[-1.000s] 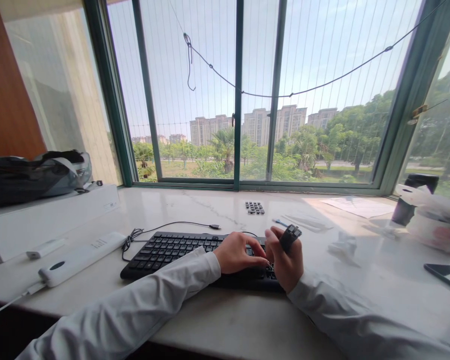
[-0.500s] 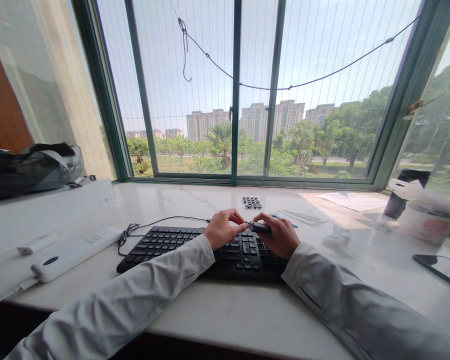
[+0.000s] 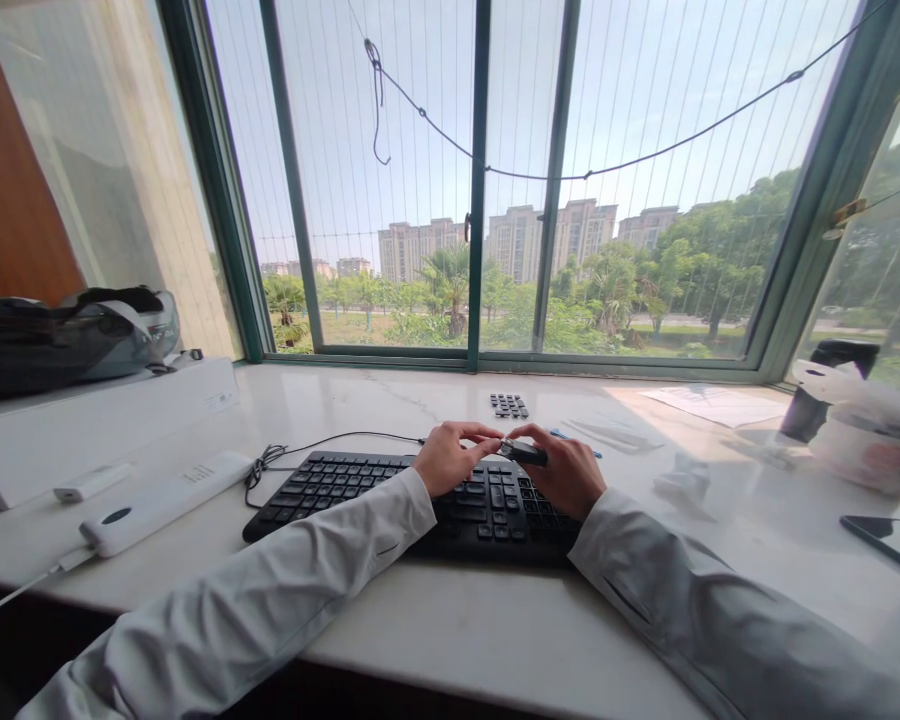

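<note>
On the pale marble desk (image 3: 435, 640), the black wired keyboard (image 3: 360, 490) is partly hidden by both white sleeves. Above its right half, the right hand (image 3: 566, 475) and left hand (image 3: 450, 458) pinch a small dark tool (image 3: 525, 453), fingers (image 3: 487, 432) narrowed around it; its shape is hard to make out.

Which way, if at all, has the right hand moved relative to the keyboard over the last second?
Yes. The right hand moved away from the keyboard's near edge, toward its far edge and the window.
</note>
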`<state>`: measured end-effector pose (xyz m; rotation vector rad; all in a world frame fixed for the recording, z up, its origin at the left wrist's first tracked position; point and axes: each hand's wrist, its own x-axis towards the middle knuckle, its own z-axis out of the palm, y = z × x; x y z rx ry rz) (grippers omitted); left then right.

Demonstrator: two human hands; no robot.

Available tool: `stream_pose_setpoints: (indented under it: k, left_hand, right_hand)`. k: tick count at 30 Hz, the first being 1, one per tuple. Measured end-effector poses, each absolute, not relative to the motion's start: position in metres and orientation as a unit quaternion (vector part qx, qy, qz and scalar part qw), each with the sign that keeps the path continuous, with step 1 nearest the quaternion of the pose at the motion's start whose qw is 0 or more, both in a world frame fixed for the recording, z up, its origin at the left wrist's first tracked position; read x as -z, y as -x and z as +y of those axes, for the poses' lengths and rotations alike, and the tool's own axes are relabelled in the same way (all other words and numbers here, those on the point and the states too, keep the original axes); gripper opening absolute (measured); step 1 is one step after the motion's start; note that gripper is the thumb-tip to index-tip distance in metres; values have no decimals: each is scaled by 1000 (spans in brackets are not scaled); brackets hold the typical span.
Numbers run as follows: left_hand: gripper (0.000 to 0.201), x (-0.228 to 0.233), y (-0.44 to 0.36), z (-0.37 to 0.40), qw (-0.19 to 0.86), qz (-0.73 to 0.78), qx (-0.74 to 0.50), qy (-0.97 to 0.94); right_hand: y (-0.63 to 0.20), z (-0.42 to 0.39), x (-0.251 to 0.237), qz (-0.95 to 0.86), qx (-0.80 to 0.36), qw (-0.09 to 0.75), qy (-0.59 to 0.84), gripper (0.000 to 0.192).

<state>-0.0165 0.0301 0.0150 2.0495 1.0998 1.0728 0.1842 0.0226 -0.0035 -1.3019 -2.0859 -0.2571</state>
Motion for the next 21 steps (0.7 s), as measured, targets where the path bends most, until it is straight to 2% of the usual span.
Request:
stream_pose_setpoints:
  k: [5,9,14,21]
  left_hand:
    - [39,-13,17,32,262,410,-395,-779]
    - [41,-13,17,31,284,402,-411,-767]
    - [32,-16,15,28,301,392,-416,-763]
    - [37,-18,16,25,287,402,-423,-760]
  right_hand:
    - [-184,23,4,-793,97,336,499,28]
    - [-185,24,5,-800,97,331,491,29]
    - [-185,23,5,-805,92,332,483,28]
    - [-184,20,2,-797,80,347,488,25]
